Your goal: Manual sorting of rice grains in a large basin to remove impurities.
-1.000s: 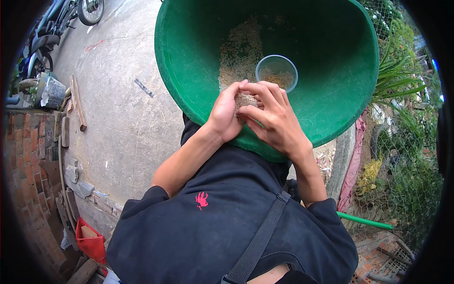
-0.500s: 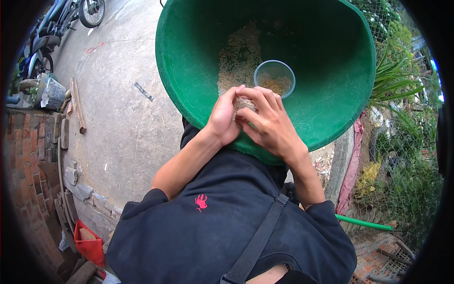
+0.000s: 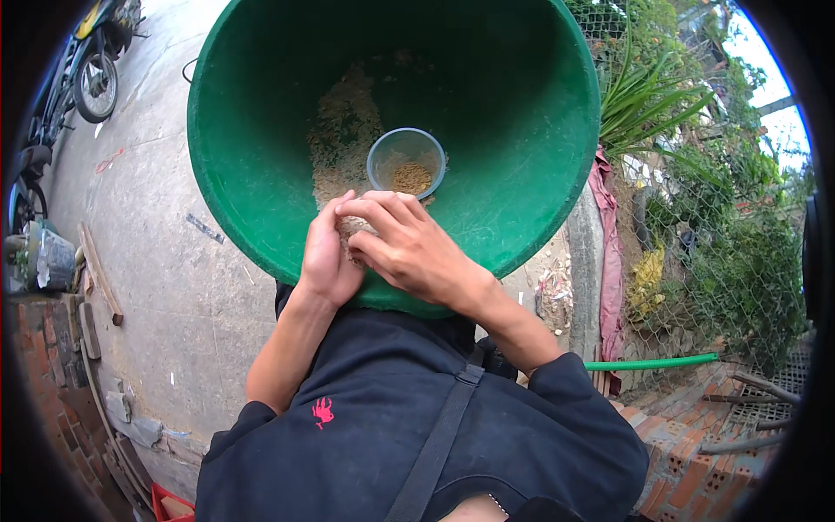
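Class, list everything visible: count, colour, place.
Basin: one, green, upper centre
Cup: one, translucent, inside basin
Pale grains: many, beige, in basin, hands
Golden grains: many, golden, in cup
Motorbike: at least one, dark, upper left
Bucket: one, greyish, left
Planks: several, brown, left
Container: one, red, left
Bricks: many, reddish, both sides
Ground: one, grey, left
Plants: several, green, right
Fence: one, grey, right
Cloth: one, pink, right
Pole: one, green, right
Shirt: one, dark, bottom
Hands: two, bare, over basin
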Motion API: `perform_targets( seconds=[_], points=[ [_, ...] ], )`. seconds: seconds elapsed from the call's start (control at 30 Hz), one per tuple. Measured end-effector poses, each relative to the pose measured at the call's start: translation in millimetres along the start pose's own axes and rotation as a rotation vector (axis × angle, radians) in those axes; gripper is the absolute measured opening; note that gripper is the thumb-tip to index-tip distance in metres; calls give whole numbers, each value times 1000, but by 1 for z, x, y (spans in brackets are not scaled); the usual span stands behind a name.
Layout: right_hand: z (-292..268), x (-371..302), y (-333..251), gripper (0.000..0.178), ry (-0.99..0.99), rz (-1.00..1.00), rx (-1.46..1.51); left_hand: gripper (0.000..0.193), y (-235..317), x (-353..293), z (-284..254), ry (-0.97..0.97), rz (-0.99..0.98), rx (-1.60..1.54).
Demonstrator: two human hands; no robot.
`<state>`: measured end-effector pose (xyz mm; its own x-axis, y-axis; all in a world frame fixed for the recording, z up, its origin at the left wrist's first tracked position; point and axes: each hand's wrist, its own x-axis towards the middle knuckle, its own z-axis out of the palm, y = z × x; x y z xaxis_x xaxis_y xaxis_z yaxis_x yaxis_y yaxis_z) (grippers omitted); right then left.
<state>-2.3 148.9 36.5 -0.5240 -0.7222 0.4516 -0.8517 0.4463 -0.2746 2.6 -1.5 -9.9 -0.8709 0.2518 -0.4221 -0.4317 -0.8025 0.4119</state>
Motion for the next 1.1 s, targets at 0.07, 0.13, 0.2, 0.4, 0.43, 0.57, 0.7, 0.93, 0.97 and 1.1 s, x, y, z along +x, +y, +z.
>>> perform_targets(
  seconds=[0.07, 0.13, 0.2, 0.4, 0.43, 0.57, 0.7, 0.93, 0.97, 1.1],
  points=[
    [-2, -1, 1, 18, 4, -13, -35, 26, 1, 1, -3, 2, -9, 28],
    [-3, -1, -1, 17, 21, 4, -15, 27, 4, -1, -8, -174, -70, -7],
    [-4, 0, -1, 16, 36, 19, 10, 29, 4, 0, -5, -248, -79, -25],
    [-4, 0, -2, 16, 117, 46, 76, 33, 2, -2, 7, -182, -93, -49],
    [-5, 0, -2, 16, 121, 55, 73, 33, 2, -1, 6, -202, -93, -57],
    [-5, 1, -1, 17, 173, 48, 67, 30, 2, 1, -2, -228, -65, -49],
    [-10, 3, -1, 17, 195, 29, 62, 29, 2, 3, -3, -281, -54, -57],
    [-33, 9, 8, 15, 387, 150, 8, 44, 4, 0, 9, -185, -9, -18],
    [-34, 10, 10, 17, 465, 238, -135, 45, 5, -1, 9, -201, -28, 28],
    [-30, 10, 11, 24, 424, 446, -340, 48, 6, -1, 8, -189, -38, 77]
  ],
)
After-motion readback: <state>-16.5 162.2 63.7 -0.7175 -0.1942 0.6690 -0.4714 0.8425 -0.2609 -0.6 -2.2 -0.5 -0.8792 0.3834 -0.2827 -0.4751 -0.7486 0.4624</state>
